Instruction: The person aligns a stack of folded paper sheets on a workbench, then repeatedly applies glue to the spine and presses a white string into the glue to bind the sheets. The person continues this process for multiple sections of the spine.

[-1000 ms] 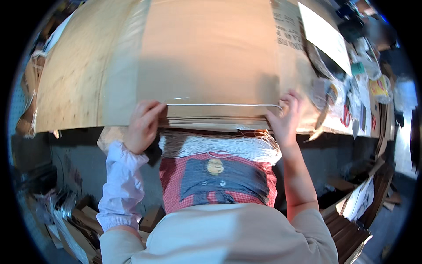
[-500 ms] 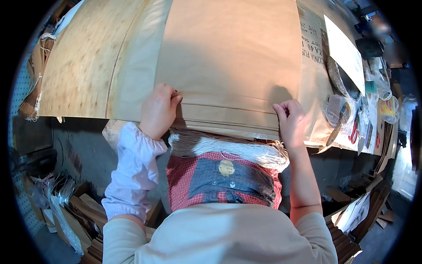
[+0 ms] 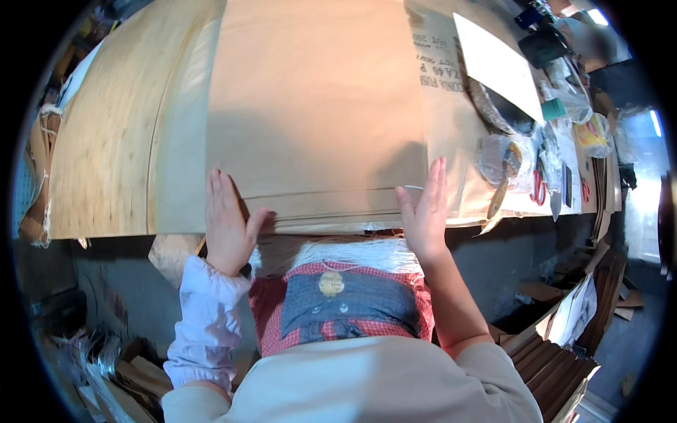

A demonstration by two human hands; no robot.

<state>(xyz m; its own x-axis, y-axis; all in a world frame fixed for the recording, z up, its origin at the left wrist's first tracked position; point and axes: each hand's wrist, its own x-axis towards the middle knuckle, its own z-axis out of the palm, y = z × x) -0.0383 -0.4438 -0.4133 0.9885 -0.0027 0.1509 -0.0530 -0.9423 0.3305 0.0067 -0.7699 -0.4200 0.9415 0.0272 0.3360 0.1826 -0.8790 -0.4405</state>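
Observation:
A stack of large brown paper sheets (image 3: 317, 120) lies on the table, its near edges stepped in several layers. My left hand (image 3: 231, 224) rests against the stack's left side near the front corner, fingers stretched out and thumb apart. On the opposite side, my right hand (image 3: 425, 217) stands along the right edge with straight fingers and a spread thumb. The stack lies between the two palms, and neither hand grips it. A bundle of thin white strings (image 3: 352, 255) hangs below the table's front edge, over my red checked apron (image 3: 264, 314).
Bare plywood (image 3: 106, 141) covers the table's left part. On the right lie a white sheet (image 3: 497, 63), a brush (image 3: 499, 197), red-handled scissors (image 3: 539, 187) and plastic bags (image 3: 592, 134). Folded cardboard (image 3: 546, 384) stands below, at my right.
Both hands have gone from bent fingers at the sheets' near edges to straight fingers along the stack's two sides. The view has shifted, so the table appears further left.

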